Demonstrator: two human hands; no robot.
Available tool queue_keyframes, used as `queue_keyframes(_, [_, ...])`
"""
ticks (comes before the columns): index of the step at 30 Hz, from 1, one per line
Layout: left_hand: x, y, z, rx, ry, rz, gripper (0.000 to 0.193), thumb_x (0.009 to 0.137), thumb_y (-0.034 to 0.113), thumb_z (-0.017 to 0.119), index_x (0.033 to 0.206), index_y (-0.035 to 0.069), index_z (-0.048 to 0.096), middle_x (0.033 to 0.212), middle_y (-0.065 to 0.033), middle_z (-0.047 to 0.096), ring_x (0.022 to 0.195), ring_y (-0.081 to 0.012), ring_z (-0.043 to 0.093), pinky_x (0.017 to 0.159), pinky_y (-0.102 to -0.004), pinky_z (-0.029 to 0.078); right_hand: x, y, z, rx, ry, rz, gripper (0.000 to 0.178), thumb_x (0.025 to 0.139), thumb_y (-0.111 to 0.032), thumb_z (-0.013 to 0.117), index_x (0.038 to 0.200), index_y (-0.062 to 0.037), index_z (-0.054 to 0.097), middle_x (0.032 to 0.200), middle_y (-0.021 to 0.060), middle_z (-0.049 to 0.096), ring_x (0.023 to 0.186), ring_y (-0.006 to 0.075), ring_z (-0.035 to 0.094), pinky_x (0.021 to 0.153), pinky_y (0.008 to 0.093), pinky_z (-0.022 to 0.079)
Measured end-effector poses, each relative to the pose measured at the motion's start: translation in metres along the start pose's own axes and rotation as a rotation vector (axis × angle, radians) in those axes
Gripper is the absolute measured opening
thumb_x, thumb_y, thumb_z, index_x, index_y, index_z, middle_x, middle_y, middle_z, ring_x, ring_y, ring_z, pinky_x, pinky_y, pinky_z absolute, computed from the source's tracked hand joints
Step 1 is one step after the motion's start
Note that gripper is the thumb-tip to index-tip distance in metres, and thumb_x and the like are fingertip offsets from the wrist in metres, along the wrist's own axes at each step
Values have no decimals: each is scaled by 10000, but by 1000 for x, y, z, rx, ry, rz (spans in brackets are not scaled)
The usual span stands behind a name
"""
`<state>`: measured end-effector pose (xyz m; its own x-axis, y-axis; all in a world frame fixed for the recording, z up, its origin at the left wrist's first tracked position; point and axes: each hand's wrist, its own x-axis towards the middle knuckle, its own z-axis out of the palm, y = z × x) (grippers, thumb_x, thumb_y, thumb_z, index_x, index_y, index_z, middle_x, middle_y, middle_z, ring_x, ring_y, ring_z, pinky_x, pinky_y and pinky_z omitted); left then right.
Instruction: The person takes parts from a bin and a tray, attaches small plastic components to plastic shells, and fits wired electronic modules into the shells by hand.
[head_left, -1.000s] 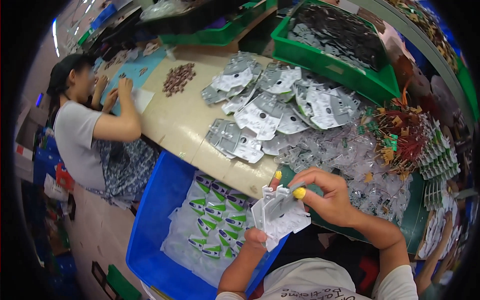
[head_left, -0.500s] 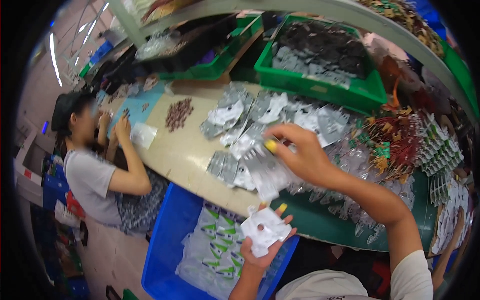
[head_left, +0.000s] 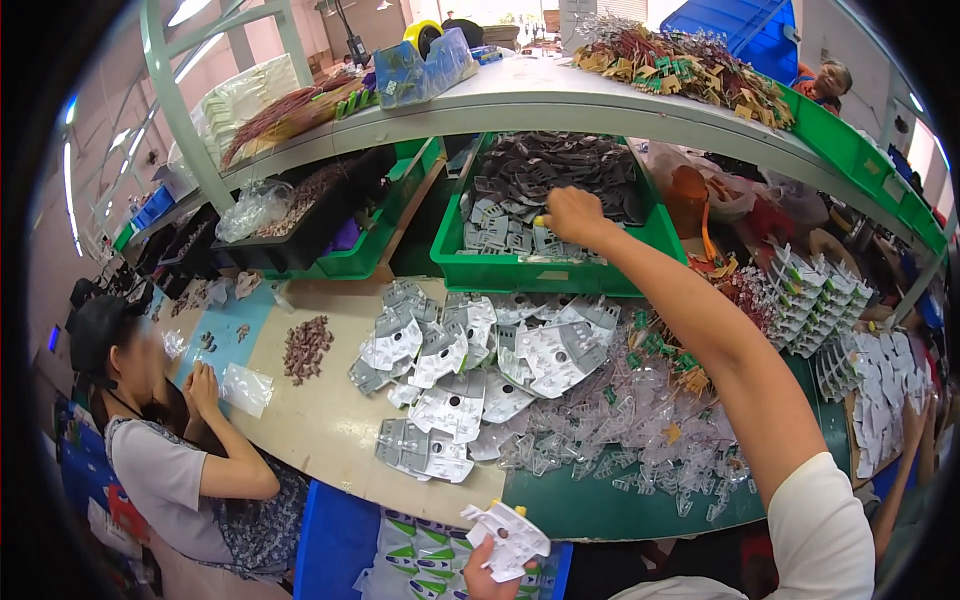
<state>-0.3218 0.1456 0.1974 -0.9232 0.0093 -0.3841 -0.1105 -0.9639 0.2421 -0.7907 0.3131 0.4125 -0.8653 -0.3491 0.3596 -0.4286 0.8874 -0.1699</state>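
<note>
Above grey plastic parts [head_left: 494,231] in the green bin [head_left: 555,279], my right hand [head_left: 574,214] curls, contents hidden; near the table [head_left: 265,425] edge, my left hand [head_left: 486,581] cradles a white plastic shell [head_left: 508,541], apparently for steadiness.

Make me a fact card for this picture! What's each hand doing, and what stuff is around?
Left hand: left hand holds a white plastic part
Right hand: right hand is over the green tray; whether it grips anything is unclear
In the tray: grey parts and dark parts
Table piles: grey-and-white shells, clear plastic pieces, small brown pieces
Nearby: a seated co-worker at the left
</note>
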Motion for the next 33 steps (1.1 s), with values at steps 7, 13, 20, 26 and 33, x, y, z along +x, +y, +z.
queue_keyframes(7, [7,-19,29,161,100,95,427,922,217,489,1312,53,435,1120,-108,598,1007,-367,608,739,-564,549,15,27,35,69,-213,287,447,674,-342,769,1009,-57,690,1065,147,672,986,326,633,854,519,449])
queue_keyframes(13, [2,-22,94,430,-4,106,386,929,51,484,1283,-90,422,1144,-165,600,1022,-293,632,852,-424,540,-11,12,-8,1165,124,341,275,843,-81,637,1092,2,552,934,94,611,789,165,624,603,313,605])
queue_keyframes(20, [26,-27,120,661,66,258,348,927,78,543,1255,-16,477,1048,-89,615,850,-128,610,733,-262,512,-195,-59,-74,877,-287,-601,437,779,79,610,1194,-54,633,867,83,663,730,161,625,659,275,494])
queue_keyframes(26, [19,-41,139,1026,-11,662,332,905,90,572,1212,-28,521,985,-71,644,864,-108,589,768,-256,474,-255,-78,-60,701,-93,-788,410,752,-32,687,1157,-35,628,882,131,669,763,261,659,674,322,519])
queue_keyframes(33, [17,-37,123,1299,92,477,322,952,174,501,1201,-28,516,1059,-99,637,862,-129,615,770,-264,496,-261,-72,-39,1020,-474,-308,293,792,-73,676,1081,-30,660,885,117,677,767,197,651,658,310,514])
